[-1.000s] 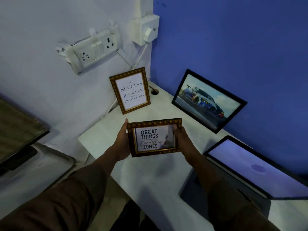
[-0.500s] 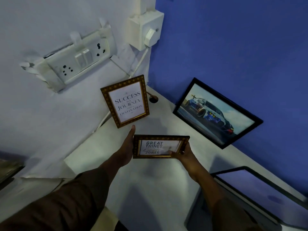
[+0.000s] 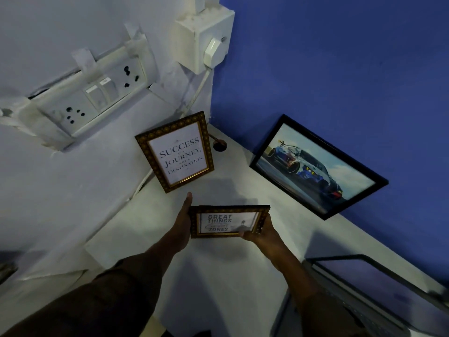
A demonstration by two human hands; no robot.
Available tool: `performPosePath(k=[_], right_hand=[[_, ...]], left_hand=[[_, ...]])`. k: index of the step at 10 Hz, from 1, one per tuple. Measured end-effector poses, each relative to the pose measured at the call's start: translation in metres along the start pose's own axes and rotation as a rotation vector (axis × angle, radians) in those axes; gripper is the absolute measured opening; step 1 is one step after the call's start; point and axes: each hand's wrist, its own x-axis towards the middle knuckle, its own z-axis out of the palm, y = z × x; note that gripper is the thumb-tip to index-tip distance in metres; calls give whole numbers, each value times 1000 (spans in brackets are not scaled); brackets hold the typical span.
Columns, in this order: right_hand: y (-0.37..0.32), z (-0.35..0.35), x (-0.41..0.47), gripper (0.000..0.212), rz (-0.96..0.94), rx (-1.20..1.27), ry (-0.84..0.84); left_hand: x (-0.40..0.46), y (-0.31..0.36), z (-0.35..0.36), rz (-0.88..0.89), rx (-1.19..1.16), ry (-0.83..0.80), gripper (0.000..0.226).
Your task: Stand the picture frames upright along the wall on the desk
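Risk, working across from the left of the frame: the left hand (image 3: pixel 182 223) is pressing flat against the left end of the small landscape frame (image 3: pixel 229 221), with the fingers extended rather than wrapped. That contact is looking like a side brace, not a true grip. If the right hand lets go first, the frame is likely sliding or tipping forward onto the white desk (image 3: pixel 223 283). I cannot tell whether its lower edge is touching the desk or hanging just above it.

Second risk: the portrait frame (image 3: pixel 175 152), just above the left fingertips in the picture, is leaning back near the white wall (image 3: pixel 80 186). A forward push with the held frame or the left fingertips could be knocking its base out. Whether a stand is propping it is hidden.

The held frame is sitting at picture centre, tilted so its face is pointing up toward the camera. It is showing a dark patterned border with a gold inner line and the words GREAT THINGS and ZONES. Any back leg is out of sight, so whether it can stand alone is uncertain.

The right hand (image 3: pixel 261 233) is clamping the frame's lower right corner, thumb over the front border.

Further right, the black car picture (image 3: pixel 318 166) is leaning against the blue wall (image 3: pixel 340 69), well apart from the hands. A laptop (image 3: pixel 379 293) is crowding the lower right, limiting room there.
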Motion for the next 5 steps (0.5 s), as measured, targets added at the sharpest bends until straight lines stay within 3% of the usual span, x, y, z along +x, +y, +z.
performPosePath(k=[2,3,4,5], right_hand=[[-8,9,-15,86,-39,-71,99],[-1,7,-24,84,-59,-62,121],[3,3,-45,104,-53,-80,127],[11,-1,-62,106,-101,-90,142]], left_hand=[[-7,-9,8,83,-98,272,64],[-18,-19,12,117,-79,332,65],[-41,-27,19,119,-44,383,68],[-62,-41,27,106,-14,469,69]])
